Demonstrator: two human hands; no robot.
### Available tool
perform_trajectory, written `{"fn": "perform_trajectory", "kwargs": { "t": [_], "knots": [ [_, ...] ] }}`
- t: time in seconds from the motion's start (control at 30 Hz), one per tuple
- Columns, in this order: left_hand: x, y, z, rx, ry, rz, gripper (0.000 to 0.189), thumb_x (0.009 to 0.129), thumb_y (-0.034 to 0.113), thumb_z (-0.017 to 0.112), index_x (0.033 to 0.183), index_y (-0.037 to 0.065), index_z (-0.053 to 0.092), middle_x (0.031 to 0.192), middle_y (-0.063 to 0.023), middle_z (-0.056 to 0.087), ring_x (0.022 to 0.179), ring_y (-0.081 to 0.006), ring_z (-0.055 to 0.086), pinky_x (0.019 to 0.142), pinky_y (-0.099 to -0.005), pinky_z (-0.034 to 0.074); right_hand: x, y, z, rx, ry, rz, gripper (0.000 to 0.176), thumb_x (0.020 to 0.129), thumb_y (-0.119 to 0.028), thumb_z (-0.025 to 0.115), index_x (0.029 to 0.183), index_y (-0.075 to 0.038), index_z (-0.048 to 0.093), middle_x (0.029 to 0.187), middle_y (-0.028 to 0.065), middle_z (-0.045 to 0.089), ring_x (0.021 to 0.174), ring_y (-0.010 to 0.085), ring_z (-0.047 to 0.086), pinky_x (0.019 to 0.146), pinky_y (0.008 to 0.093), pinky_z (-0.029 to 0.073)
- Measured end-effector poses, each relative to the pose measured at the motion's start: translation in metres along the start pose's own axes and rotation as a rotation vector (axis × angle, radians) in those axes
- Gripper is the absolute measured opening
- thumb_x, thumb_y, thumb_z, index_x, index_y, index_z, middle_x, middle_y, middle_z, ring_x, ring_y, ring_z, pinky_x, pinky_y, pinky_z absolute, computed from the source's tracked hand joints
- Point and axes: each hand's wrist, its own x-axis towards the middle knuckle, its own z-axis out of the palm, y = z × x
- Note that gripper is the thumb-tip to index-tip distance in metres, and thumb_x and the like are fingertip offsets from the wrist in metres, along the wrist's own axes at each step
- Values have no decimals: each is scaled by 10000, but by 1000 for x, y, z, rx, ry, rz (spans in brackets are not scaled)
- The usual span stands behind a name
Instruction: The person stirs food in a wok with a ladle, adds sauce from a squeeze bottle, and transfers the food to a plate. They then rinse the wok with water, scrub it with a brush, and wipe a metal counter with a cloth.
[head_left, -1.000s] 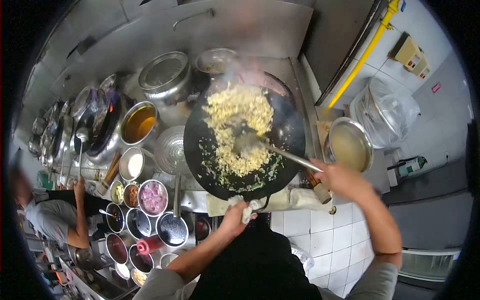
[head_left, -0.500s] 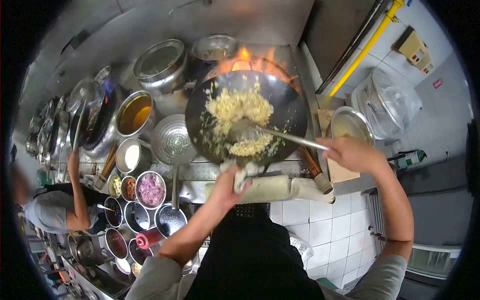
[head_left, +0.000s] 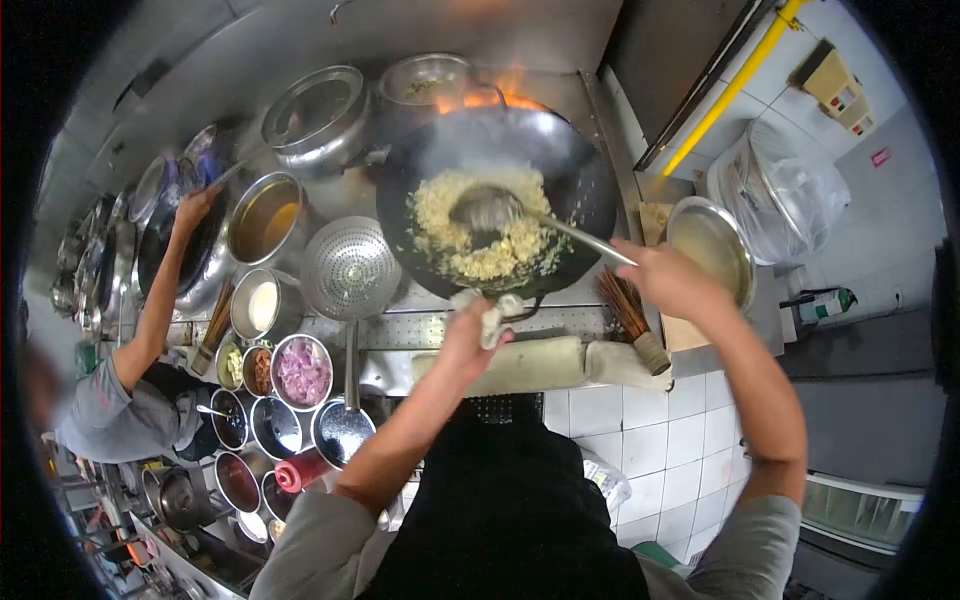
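While left grip [head_left: 465, 345] round cloth [head_left: 494, 325] at wok [head_left: 580, 175] edge, right grip [head_left: 662, 277] outside, round ladle [head_left: 487, 208].

The wok [head_left: 592, 190] is smooth metal, the ladle [head_left: 487, 208] and strainer [head_left: 352, 268] shiny metal, the rag [head_left: 492, 322] rumpled cloth, the bag [head_left: 780, 195] clear plastic, the floor tiles [head_left: 646, 433] glossy.

A perforated strainer [head_left: 345, 262] lies at left, beside a metal pot [head_left: 262, 189] of amber liquid [head_left: 270, 234]; nearer sit chopped purple onion [head_left: 303, 371] and a red bottle [head_left: 301, 468]. At far right, a yellow pipe [head_left: 724, 96] slants near a plastic-wrapped container [head_left: 772, 195].
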Motion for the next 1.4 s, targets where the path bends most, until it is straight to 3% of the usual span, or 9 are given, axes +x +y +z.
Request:
{"fn": "perform_trajectory", "kwargs": {
  "t": [0.13,0.23,0.33,0.43,0.57,0.8,0.97,1.2,1.4],
  "knots": [
    [12,-72,-48,193,-41,22,174,860,107,482,1031,73,476,995,-93,564,827,-224,589,585,-373,534,-7,-14,22,-41,125,120,387,885,-227,529,1256,-121,506,808,236,617,738,379,605,685,457,455],
    [-42,-47,-41,82,-132,18,181,877,112,439,1050,58,446,1002,-108,563,822,-235,588,546,-341,514,-42,-26,-38,-141,-83,148,385,880,-253,528,1228,-88,523,848,241,622,793,394,604,716,467,474],
    [-45,16,0,-31,47,-108,100,869,127,462,941,65,493,889,-87,582,724,-187,555,542,-323,480,-29,-15,-54,-73,-237,-35,402,878,-261,532,1241,-90,509,885,234,623,829,387,601,747,470,465],
    [15,-23,-17,3,-44,41,108,871,158,492,904,59,523,830,-78,585,716,-172,550,570,-334,481,10,11,9,9,31,43,405,885,-279,525,1242,-89,506,882,240,619,828,393,595,759,471,458],
    [4,-66,-51,171,9,-21,268,854,88,508,1111,16,494,986,-82,584,817,-194,598,512,-329,527,-13,-6,21,-2,45,153,413,886,-271,531,1259,-96,493,798,243,612,746,388,600,713,472,449],
    [3,16,-5,-43,-18,-58,147,886,175,481,976,60,501,873,-105,584,714,-188,565,519,-263,471,-13,9,-29,98,-241,-47,431,895,-243,534,1294,-102,449,791,242,601,732,399,589,670,461,445],
    [6,-69,-46,193,14,28,160,860,121,516,963,-1,534,911,-132,604,706,-218,596,521,-363,522,-8,11,42,55,143,167,398,868,-264,558,1239,-123,524,808,233,616,748,374,602,705,447,458],
    [-27,27,5,21,68,-109,113,875,175,486,934,81,502,931,-71,588,742,-189,572,528,-290,481,-33,5,-42,-26,-182,-47,392,886,-264,527,1247,-114,510,804,245,610,734,395,599,690,462,470],
    [1,-65,-40,190,-4,52,143,855,115,491,970,39,531,883,-90,586,712,-192,590,523,-324,519,-11,10,34,-46,96,211,402,882,-262,533,1258,-123,503,815,231,619,745,392,600,696,464,468]
  ]
}}
